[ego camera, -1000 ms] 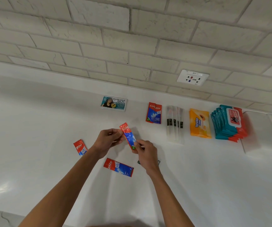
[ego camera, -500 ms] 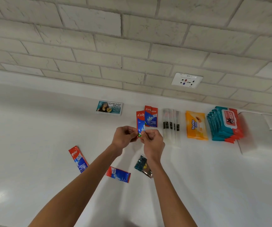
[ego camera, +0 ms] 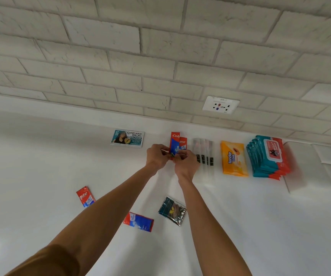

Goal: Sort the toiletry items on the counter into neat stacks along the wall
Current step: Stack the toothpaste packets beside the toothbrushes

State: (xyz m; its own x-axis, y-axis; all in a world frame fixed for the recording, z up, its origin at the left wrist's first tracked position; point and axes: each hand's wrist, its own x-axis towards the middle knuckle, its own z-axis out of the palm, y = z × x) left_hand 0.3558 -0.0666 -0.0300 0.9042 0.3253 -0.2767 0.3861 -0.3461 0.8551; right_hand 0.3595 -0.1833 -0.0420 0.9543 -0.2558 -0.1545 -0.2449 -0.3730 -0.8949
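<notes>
My left hand and my right hand both pinch the lower end of a red and blue toothpaste sachet, holding it over another toothpaste sachet that lies by the wall. Along the wall also lie a shampoo sachet, clear toothbrush packs, an orange wipes pack and a stack of teal wipes packs. Nearer me on the white counter lie two loose toothpaste sachets and a dark foil sachet.
A grey brick wall rises behind the counter with a white power socket above the toothbrush packs. A white raised block stands at the far right beside the teal packs.
Both hands have carried the toothpaste sachet away from the counter's middle up to the wall, over the sachet lying there. The dark foil sachet has come into view.
</notes>
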